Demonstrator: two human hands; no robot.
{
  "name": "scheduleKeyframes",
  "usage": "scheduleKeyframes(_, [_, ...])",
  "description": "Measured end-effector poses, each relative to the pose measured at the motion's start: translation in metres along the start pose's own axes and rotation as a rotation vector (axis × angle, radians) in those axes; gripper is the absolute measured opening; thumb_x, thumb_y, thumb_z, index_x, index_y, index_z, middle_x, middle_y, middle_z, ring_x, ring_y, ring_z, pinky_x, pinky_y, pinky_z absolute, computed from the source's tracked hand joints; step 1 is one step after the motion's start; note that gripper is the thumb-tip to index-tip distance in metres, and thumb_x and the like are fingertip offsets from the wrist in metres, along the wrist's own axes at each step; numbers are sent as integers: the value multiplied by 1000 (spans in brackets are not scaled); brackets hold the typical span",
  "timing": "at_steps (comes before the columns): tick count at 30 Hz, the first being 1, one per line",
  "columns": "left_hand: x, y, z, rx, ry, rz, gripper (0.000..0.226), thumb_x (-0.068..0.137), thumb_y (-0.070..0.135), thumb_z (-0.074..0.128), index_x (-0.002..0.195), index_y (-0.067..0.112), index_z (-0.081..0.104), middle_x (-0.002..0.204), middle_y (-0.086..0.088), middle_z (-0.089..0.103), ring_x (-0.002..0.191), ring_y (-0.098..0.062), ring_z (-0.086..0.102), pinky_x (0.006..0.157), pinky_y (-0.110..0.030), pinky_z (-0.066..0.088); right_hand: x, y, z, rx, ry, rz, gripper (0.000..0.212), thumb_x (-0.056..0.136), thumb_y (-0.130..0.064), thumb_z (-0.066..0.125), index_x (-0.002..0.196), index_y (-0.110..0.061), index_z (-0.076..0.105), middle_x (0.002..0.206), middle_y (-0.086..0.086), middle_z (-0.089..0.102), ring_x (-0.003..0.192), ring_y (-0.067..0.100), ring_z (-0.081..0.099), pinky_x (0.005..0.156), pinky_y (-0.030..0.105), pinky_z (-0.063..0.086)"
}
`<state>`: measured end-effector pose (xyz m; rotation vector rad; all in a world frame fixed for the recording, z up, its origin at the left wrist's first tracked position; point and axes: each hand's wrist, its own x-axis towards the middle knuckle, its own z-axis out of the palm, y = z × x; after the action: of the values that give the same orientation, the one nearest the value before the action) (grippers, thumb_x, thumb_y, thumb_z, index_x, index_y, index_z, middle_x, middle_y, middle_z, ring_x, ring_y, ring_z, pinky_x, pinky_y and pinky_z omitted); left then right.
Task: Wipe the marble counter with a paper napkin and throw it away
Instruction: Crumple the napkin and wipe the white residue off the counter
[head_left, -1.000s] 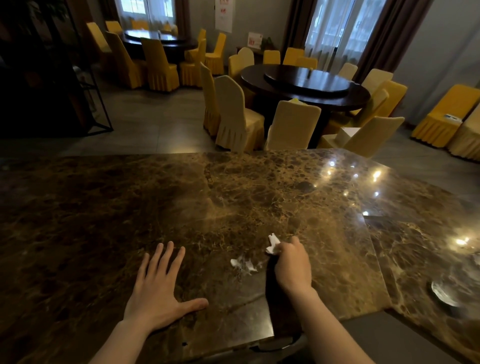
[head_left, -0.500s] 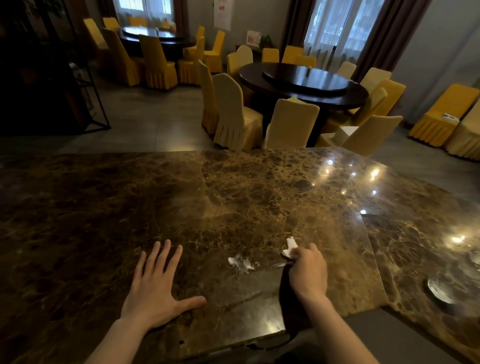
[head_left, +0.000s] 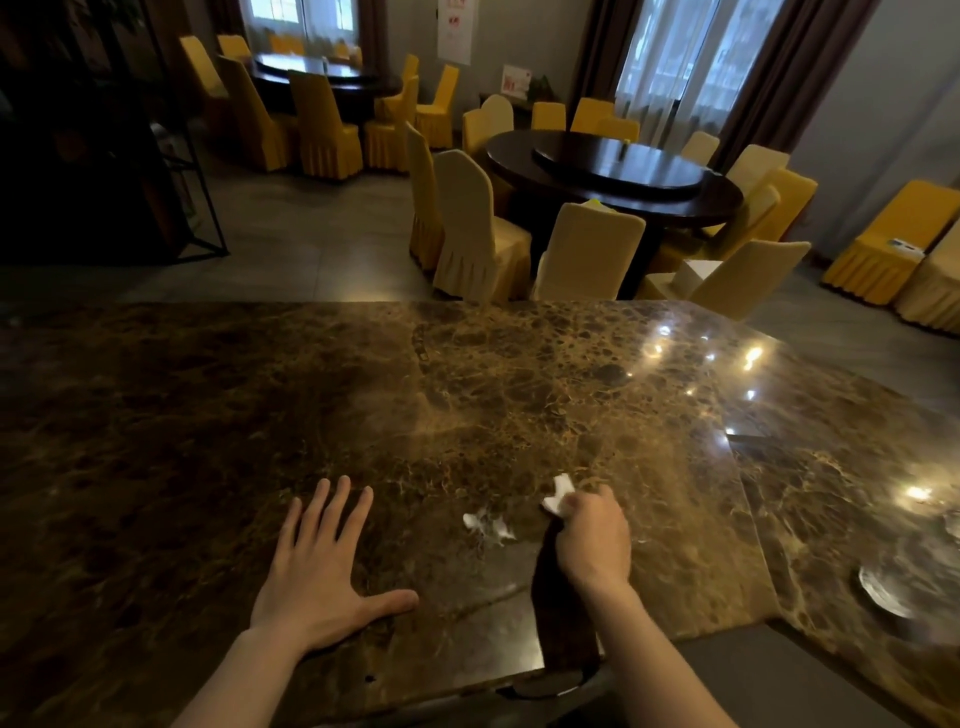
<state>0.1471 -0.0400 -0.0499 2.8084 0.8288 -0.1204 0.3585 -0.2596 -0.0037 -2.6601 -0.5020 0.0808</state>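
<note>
The brown marble counter (head_left: 467, 395) spreads wide in front of me, glossy and veined. My right hand (head_left: 595, 540) is closed around a crumpled white paper napkin (head_left: 558, 496), whose end sticks out past my fingers just above the stone. A pale smear or mirror image of the napkin (head_left: 485, 525) shows on the surface just left of it. My left hand (head_left: 319, 571) lies flat on the counter with its fingers spread, holding nothing.
Beyond the counter's far edge stand a round dark dining table (head_left: 613, 171) and yellow-covered chairs (head_left: 470, 228). A dark metal rack (head_left: 171, 156) is at the far left. A second counter slab (head_left: 857, 493) angles off to the right, with ceiling lights reflected in it.
My right hand with the napkin slid right across the stone, then back a little to the left. My left hand stayed flat in place.
</note>
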Motion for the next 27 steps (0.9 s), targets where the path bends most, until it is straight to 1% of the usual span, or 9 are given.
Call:
scheduleKeyframes(2, [1, -2, 0, -11, 13, 0, 143, 50, 116, 16, 159, 32, -21, 168, 2, -32, 151, -19, -37, 128, -51, -15, -13, -15, 14, -7, -37, -104, 18, 88, -1, 65, 94, -13, 76, 95, 2, 52, 87, 26, 56, 73, 36, 48])
scheduleKeyframes(4, [0, -2, 1, -13, 6, 17, 142, 52, 116, 18, 160, 32, -20, 168, 1, -31, 151, -19, -36, 128, -52, -15, -19, -29, 20, 53, -90, -191, 22, 87, -1, 67, 98, -15, 79, 92, 2, 54, 87, 26, 58, 70, 34, 45])
scheduleKeyframes(7, [1, -3, 3, -22, 17, 10, 141, 52, 116, 19, 159, 33, -20, 168, 2, -32, 150, -17, -38, 128, -51, -16, -14, -40, 16, 206, -73, -212, 24, 91, -3, 65, 109, -12, 77, 94, 3, 59, 87, 24, 59, 75, 39, 50])
scheduleKeyframes(10, [0, -4, 4, -26, 15, 9, 142, 51, 116, 19, 159, 34, -22, 167, 3, -34, 149, -17, -40, 127, -50, -18, -22, -55, 25, 145, -102, -392, 21, 92, -9, 65, 111, -13, 73, 104, 3, 55, 92, 25, 57, 81, 42, 51])
scheduleKeyframes(13, [1, -2, 4, -35, 16, -4, 142, 50, 116, 20, 158, 35, -23, 167, 4, -35, 148, -15, -41, 127, -49, -20, -44, -70, 45, -20, -154, -589, 24, 93, -12, 65, 116, -17, 66, 114, 3, 50, 104, 24, 50, 77, 37, 48])
scheduleKeyframes(16, [2, -4, 4, -38, 16, 5, 141, 51, 116, 20, 159, 35, -22, 167, 5, -34, 148, -15, -41, 125, -47, -22, -37, -56, 41, -80, -124, -539, 20, 95, -17, 63, 114, -18, 67, 111, 1, 51, 103, 22, 49, 74, 33, 47])
scheduleKeyframes(21, [2, -3, 5, -37, 24, 6, 141, 51, 116, 21, 158, 35, -22, 167, 5, -35, 147, -15, -42, 125, -48, -22, -17, -25, 21, -81, 19, -275, 16, 97, -16, 60, 105, -11, 72, 101, 4, 55, 94, 25, 55, 75, 36, 48])
scheduleKeyframes(24, [3, 2, 2, -43, 14, 8, 142, 51, 116, 20, 159, 34, -20, 167, 3, -33, 150, -17, -39, 127, -50, -18, -32, -46, 30, -85, -5, -345, 12, 96, -17, 63, 104, -11, 71, 105, 4, 58, 93, 22, 58, 68, 28, 41])
scheduleKeyframes(27, [1, 1, 0, -13, 0, -2, 144, 49, 116, 16, 159, 32, -21, 168, 1, -32, 151, -20, -36, 128, -52, -15, -49, -54, 41, -93, -99, -526, 12, 93, -17, 64, 104, -14, 70, 105, 2, 56, 96, 21, 56, 65, 28, 40])
